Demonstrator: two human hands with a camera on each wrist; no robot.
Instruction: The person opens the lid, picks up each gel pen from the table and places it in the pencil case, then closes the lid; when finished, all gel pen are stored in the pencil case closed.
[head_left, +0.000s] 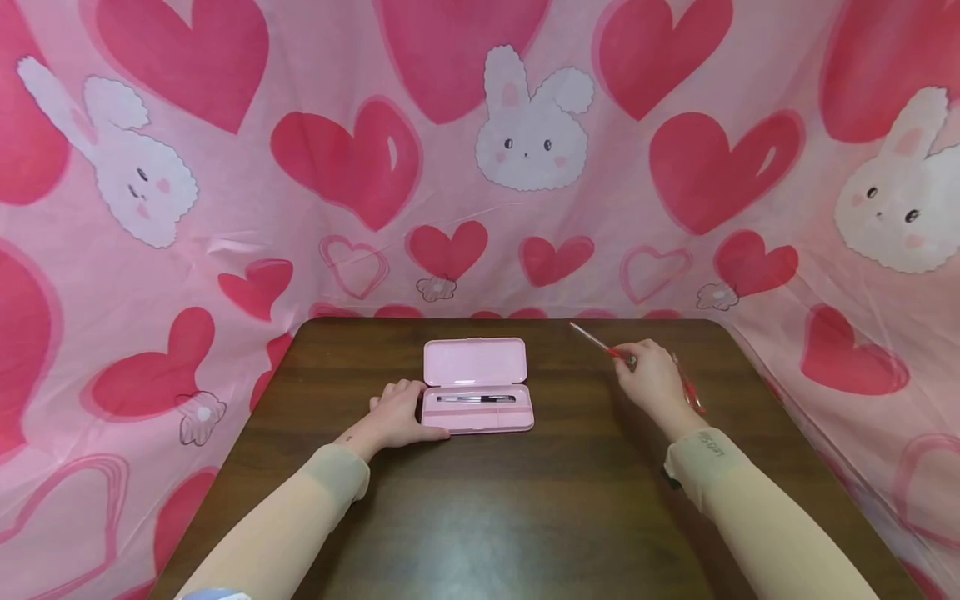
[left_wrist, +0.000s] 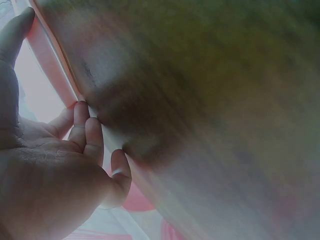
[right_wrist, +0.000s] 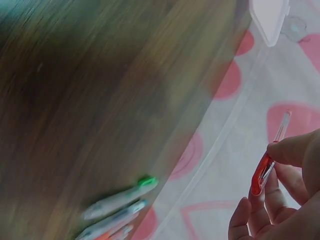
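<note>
A pink pencil case (head_left: 476,362) lies open on the table, its lid tipped back. Inside the tray rests a clear pen with a black grip (head_left: 487,399). My left hand (head_left: 395,417) holds the case by its left side, thumb along the front edge and a finger near the hinge. To the right of the case, my right hand (head_left: 654,379) pinches a clear-barrelled red pen (right_wrist: 263,172) between thumb and fingers, above the table. Other pens lie beneath that hand: one with a green end (right_wrist: 122,199), one with a bluish end (right_wrist: 115,220) and an orange-red one (right_wrist: 111,233).
The brown wooden table (head_left: 480,508) carries the case and pens. Pink cloth with hearts and rabbits (head_left: 450,183) hangs behind the table's far edge and along both sides.
</note>
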